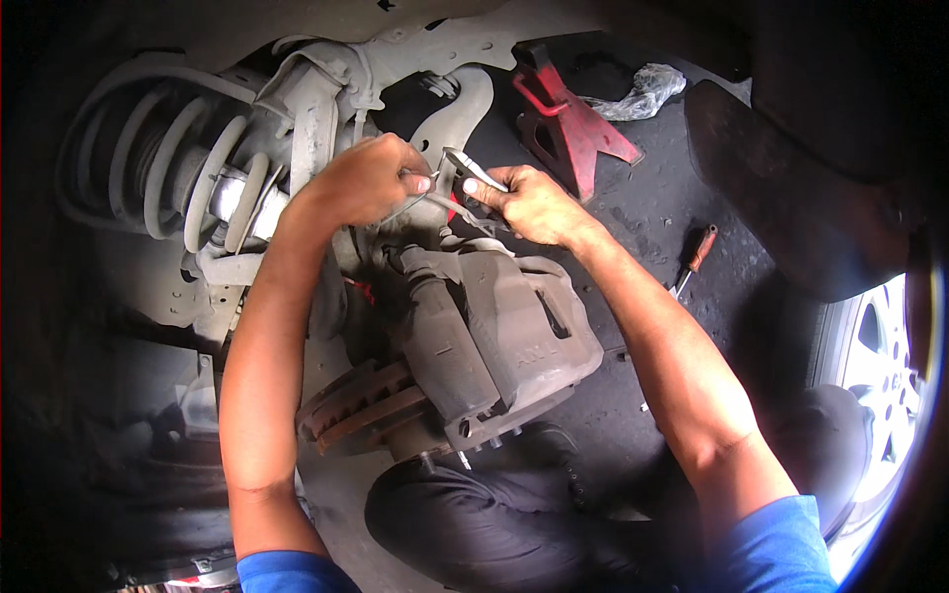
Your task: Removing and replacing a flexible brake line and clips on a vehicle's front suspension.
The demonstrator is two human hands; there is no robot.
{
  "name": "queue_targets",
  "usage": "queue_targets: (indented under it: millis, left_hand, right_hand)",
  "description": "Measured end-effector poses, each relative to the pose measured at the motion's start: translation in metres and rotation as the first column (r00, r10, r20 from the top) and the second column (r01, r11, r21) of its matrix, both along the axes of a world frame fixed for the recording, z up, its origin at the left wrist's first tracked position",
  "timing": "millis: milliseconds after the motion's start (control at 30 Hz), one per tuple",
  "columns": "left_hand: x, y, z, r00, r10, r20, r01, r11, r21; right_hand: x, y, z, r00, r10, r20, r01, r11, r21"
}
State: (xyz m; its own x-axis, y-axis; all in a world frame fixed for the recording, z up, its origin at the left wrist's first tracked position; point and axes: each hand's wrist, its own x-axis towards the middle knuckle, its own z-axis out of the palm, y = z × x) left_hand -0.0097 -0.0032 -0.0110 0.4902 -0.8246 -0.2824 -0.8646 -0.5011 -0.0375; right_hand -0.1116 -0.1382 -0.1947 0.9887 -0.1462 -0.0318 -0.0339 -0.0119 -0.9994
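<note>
1. Caliper (529, 331): raised cast letters on one face, a raised mark on the other; matte grey metal, blocky, rounded at the corners
2. Left hand (371, 183): curled, thumb and forefinger pinching a thin, bent wire (403, 210) just beyond the caliper
3. Right hand (534, 206): fingers wrapped round silver metal pliers (474, 168), tips near the left thumb; whether they touch the wire, I cannot tell
4. Disc (356, 410): rusty brown, vented edge, beside the caliper
5. Spring (205, 188): thick, dusty grey coils, at left
6. On the dark floor: red steel stand (568, 128), crinkled clear plastic (647, 94), orange-handled screwdriver (704, 249)
</note>
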Motion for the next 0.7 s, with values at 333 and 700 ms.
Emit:
queue_targets:
  millis: [333,700]
  left_hand:
    - [-0.0018,0.0017,0.0051,0.993,-0.068,0.096,0.059,0.993,0.101]
    - [-0.0023,0.0002,0.0039,0.995,0.053,0.08,-0.062,0.991,0.116]
  right_hand:
    - [0.002,0.0085,-0.0087,0.999,-0.035,0.033,0.031,0.992,0.121]
    - [-0.0026,0.0102,-0.0055,1.0,-0.016,0.005,0.015,0.98,0.199]
